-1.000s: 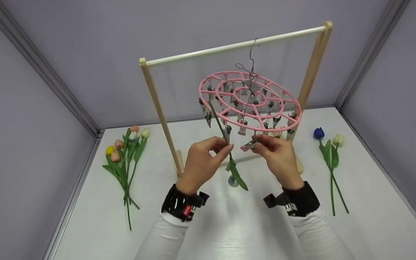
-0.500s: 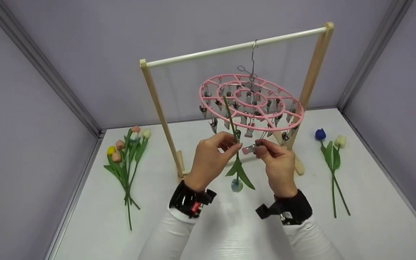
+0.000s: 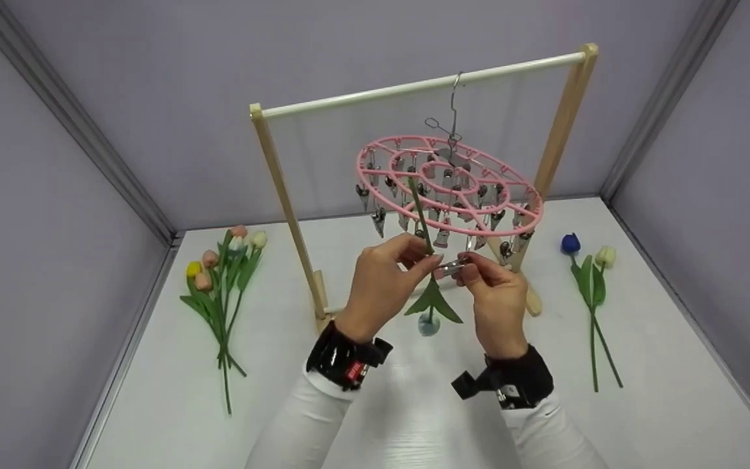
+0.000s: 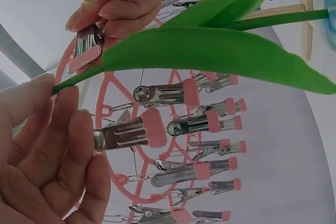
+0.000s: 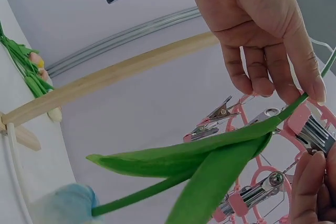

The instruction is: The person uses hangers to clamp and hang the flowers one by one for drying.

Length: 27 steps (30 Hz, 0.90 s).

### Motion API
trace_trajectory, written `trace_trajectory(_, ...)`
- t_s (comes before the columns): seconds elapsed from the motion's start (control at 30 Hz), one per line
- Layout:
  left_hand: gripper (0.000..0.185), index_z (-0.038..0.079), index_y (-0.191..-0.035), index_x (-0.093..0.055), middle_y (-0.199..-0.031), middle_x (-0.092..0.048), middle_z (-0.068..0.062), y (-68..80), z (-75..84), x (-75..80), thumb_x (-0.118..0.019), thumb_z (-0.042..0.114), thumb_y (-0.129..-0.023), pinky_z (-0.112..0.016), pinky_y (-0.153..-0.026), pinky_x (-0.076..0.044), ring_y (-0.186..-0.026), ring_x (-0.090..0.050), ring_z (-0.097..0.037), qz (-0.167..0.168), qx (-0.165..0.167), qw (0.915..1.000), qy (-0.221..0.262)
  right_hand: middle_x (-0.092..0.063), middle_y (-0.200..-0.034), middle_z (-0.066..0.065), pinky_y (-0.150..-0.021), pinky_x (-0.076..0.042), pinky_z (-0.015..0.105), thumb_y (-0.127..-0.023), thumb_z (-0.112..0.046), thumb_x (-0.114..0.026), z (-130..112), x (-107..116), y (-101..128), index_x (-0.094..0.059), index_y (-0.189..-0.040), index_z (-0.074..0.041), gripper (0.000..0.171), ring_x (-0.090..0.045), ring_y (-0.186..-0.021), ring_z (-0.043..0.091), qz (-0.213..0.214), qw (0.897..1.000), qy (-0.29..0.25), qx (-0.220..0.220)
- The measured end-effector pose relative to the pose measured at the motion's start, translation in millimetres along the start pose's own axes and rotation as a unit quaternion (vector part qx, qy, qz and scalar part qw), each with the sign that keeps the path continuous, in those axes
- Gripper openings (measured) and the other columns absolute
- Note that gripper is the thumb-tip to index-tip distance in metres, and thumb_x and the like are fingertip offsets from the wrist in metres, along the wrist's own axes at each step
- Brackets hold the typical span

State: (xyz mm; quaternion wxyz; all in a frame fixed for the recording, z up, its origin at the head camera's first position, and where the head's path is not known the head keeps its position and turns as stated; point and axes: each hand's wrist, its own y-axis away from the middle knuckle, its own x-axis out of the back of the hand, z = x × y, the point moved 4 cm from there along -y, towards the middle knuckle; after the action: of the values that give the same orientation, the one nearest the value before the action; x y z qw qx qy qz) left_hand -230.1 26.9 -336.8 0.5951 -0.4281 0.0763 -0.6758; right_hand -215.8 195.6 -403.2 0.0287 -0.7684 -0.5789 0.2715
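My left hand (image 3: 385,283) pinches the green stem of a light blue tulip (image 3: 428,324) between thumb and forefinger. The flower hangs head down, its leaves (image 4: 210,51) spread below the fingers and the stem's end rising in front of the rack. My right hand (image 3: 497,293) pinches a metal clip (image 3: 451,268) with pink tips, which point at the stem. In the right wrist view, the tips of that clip (image 5: 298,119) lie close beside the stem; whether they touch it I cannot tell. The clip belongs to a round pink hanger (image 3: 381,185) with several such clips.
The hanger hooks over the white rod (image 3: 362,96) of a wooden stand (image 3: 287,208). Several tulips (image 3: 222,299) in yellow, pink and white lie at the left of the white table (image 3: 401,417). A blue tulip (image 3: 570,243) and a white tulip (image 3: 605,256) lie crossed at the right.
My left hand has moved right with the blue tulip, and its stem hangs more upright. The clip in my right hand has come near the stem. The hanger has swung slightly.
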Motion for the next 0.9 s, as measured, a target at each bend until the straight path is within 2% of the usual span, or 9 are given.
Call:
trace_trajectory(0.23,0.015,0.008,-0.094,-0.072,-0.083,-0.073,0.001,-1.9,5.1,-2.0,-0.076,0.022,-0.090,-0.028,-0.065,-0.054,-0.071,-0.065,-0.005,-0.006,-0.009,0.9999,0.007,-0.072,-0.094,0.010,-0.074,-0.056,0.027,-0.088,-0.010,-0.070,-1,1,1,-0.066,-0.109,0.018,0.036,-0.067,-0.076,0.015,-0.008,1.000,0.008,-0.007)
trace_trajectory(0.43,0.016,0.009,-0.096,-0.072,-0.082,-0.073,0.001,-0.7,1.1,-3.1,-0.075,0.024,-0.090,-0.022,-0.064,-0.051,-0.071,-0.065,-0.006,-0.018,0.007,0.9997,-0.015,-0.072,-0.100,0.011,-0.081,-0.055,0.029,-0.096,-0.011,-0.063,9,1,-1,-0.061,-0.118,0.019,0.037,-0.068,-0.084,0.016,-0.042,0.997,0.029,-0.056)
trace_trajectory(0.57,0.016,0.009,-0.096,-0.071,-0.083,-0.072,0.001,1.3,-2.0,-4.8,-0.075,0.024,-0.091,-0.022,-0.064,-0.050,-0.072,-0.064,-0.006,-0.020,0.010,0.9995,-0.023,-0.069,-0.111,0.013,-0.083,-0.054,0.030,-0.100,-0.007,-0.058,15,2,-1,-0.058,-0.124,0.018,0.035,-0.067,-0.092,0.018,-0.063,0.995,0.004,-0.078)
trace_trajectory(0.73,0.017,0.009,-0.096,-0.071,-0.082,-0.072,0.001,3.2,-7.1,-6.6,-0.075,0.024,-0.091,-0.022,-0.065,-0.050,-0.071,-0.064,-0.006,-0.016,0.008,0.9997,-0.017,-0.066,-0.119,0.014,-0.087,-0.053,0.033,-0.100,-0.007,-0.058,19,2,-2,-0.056,-0.126,0.018,0.035,-0.066,-0.097,0.020,-0.082,0.993,-0.026,-0.075)
trace_trajectory(0.9,0.015,0.009,-0.094,-0.071,-0.081,-0.072,0.002,6.3,-11.6,-9.0,-0.075,0.024,-0.090,-0.023,-0.067,-0.051,-0.071,-0.065,-0.006,-0.017,0.016,0.9997,0.000,-0.066,-0.121,0.017,-0.091,-0.053,0.038,-0.100,-0.011,-0.061,22,5,-2,-0.059,-0.127,0.013,0.037,-0.067,-0.099,0.023,-0.085,0.995,0.008,-0.059)
